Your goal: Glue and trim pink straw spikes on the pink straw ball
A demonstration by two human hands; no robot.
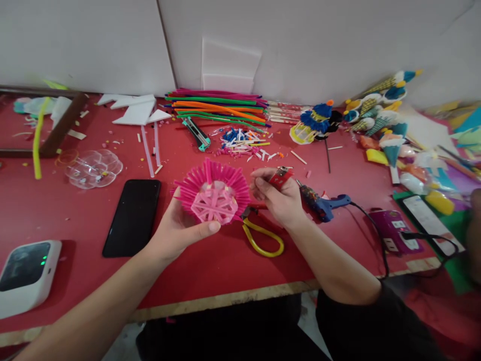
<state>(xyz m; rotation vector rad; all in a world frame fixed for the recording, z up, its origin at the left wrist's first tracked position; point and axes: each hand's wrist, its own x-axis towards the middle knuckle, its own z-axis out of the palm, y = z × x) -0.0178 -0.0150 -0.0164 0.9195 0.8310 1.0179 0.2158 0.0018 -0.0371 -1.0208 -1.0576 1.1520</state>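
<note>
My left hand (184, 228) is closed on the edge of a pink craft piece (215, 203), its thumb lying across the front. The piece has a fringe of fuzzy pink pipe cleaners around a lattice base of flat pink strips. To its right, my right hand (281, 198) is curled with a small red lighter (281, 176) with a metal end held in it; the fingertips are close to the pink fringe but apart from it. Below this hand lies a tool with a yellow looped handle (265, 248), partly hidden. A blue glue gun (325, 205) rests beside the right wrist.
Pipe cleaners (221, 108), a utility knife (196, 133) and cut scraps (244, 140) lie behind. A black phone (132, 218), a clear palette (95, 169) and a white device (30, 276) are left. A corded purple box (394, 230) and craft cones (391, 105) are right.
</note>
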